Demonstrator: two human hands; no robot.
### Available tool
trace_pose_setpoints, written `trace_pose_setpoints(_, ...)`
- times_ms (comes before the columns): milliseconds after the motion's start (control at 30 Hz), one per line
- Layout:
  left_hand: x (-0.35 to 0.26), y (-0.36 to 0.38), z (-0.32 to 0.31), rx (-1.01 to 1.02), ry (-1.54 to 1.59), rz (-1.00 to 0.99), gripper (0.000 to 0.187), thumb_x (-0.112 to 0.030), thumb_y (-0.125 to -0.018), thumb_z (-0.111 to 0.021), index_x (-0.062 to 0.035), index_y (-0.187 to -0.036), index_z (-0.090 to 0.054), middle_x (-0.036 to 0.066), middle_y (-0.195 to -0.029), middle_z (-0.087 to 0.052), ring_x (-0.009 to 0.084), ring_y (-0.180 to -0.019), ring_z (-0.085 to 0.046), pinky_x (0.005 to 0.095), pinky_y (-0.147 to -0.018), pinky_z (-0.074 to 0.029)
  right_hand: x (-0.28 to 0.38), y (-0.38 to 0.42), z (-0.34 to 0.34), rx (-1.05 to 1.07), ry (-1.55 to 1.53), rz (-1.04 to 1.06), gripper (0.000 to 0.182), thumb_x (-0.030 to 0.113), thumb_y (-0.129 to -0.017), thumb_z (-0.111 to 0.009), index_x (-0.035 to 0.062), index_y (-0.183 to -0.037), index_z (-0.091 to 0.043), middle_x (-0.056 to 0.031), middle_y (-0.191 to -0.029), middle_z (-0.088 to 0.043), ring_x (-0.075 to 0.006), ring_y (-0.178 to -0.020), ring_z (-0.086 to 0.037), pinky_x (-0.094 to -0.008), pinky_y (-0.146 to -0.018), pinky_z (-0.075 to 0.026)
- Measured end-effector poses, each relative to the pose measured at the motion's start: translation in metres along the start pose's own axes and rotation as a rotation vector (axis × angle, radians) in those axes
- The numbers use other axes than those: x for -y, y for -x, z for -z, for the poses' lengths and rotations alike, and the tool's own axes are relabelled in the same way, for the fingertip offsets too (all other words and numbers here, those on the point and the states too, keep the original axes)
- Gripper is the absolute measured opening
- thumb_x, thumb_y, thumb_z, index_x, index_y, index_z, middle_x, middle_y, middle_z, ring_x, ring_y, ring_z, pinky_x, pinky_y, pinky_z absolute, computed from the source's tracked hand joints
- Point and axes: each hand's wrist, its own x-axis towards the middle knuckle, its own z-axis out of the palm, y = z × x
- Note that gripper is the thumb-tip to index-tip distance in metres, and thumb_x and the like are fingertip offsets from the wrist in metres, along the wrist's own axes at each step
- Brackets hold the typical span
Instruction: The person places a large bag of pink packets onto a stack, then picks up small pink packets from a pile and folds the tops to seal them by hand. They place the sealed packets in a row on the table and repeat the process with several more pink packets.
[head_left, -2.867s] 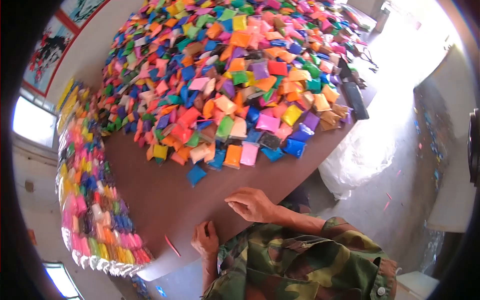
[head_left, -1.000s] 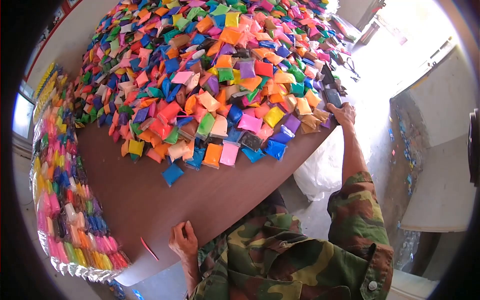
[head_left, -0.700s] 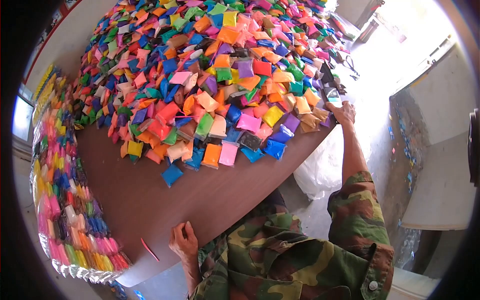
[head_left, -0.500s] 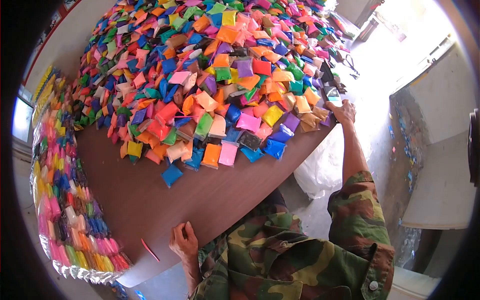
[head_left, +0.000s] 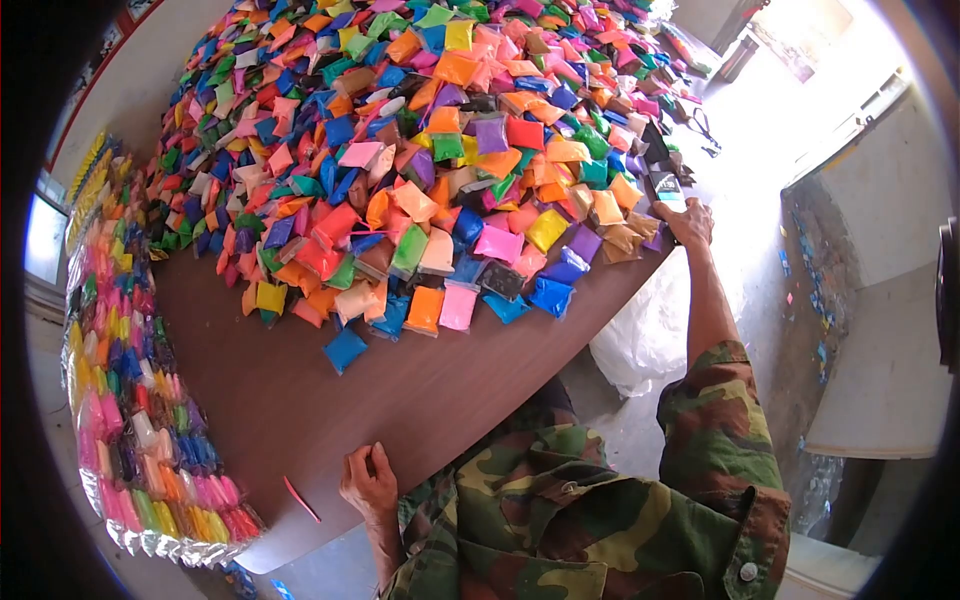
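My left hand [head_left: 370, 483] rests at the near edge of the brown table [head_left: 265, 410], fingers loosely curled and thumb apart, with nothing visible in it. A thin red strip [head_left: 302, 499] lies to its left. At the table's right edge, my right hand [head_left: 690, 221] grips the near end of a small dark device with a lit screen, which looks like a phone [head_left: 666, 185]. Some of its fingers are hidden. Beside it spreads a big heap of small clear packets [head_left: 420, 200] filled with many colours. One blue packet [head_left: 346, 351] sits at the heap's front.
Long clear bags of coloured packets [head_left: 150, 440] line the left side. A white plastic bag [head_left: 635, 345] hangs below the table's right edge. Scraps [head_left: 822, 310] litter the floor at the right. A black strap [head_left: 703, 128] lies near the far right edge.
Almost nothing differs. My right hand and the phone appear very slightly shifted in view; my left hand stays in place.
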Motion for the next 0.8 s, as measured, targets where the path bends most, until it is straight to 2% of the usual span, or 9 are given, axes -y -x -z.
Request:
trace_pose_setpoints(467, -0.0008, -0.0003, -0.0001, -0.006, -0.009, -0.005, 0.014, -0.018, -0.099, -0.080, -0.0075, -0.096, -0.070, 0.012, -0.084, -0.070, 0.0340, -0.069, -0.070, 0.0446, -0.060, -0.054, 0.0014, -0.0028, 0.0013, 0.020, 0.004, -0.011, 0.103, 0.067, -0.071, -0.087, 0.0016, -0.148, -0.064, -0.0256, -0.150, -0.059, -0.0415, -0.142, -0.057, -0.0521, -0.115, -0.051)
trace_pose_setpoints(800, -0.0018, -0.0004, 0.0004, -0.003, -0.004, -0.001, 0.014, -0.017, -0.099, -0.080, -0.0071, -0.097, -0.070, 0.012, -0.084, -0.070, 0.0336, -0.068, -0.071, 0.0438, -0.059, -0.054, -0.0014, -0.0057, -0.0019, -0.004, -0.017, 0.019, 0.099, 0.065, -0.069, -0.089, -0.0028, -0.140, -0.069, -0.0277, -0.143, -0.064, -0.0419, -0.136, -0.062, -0.0512, -0.112, -0.054)
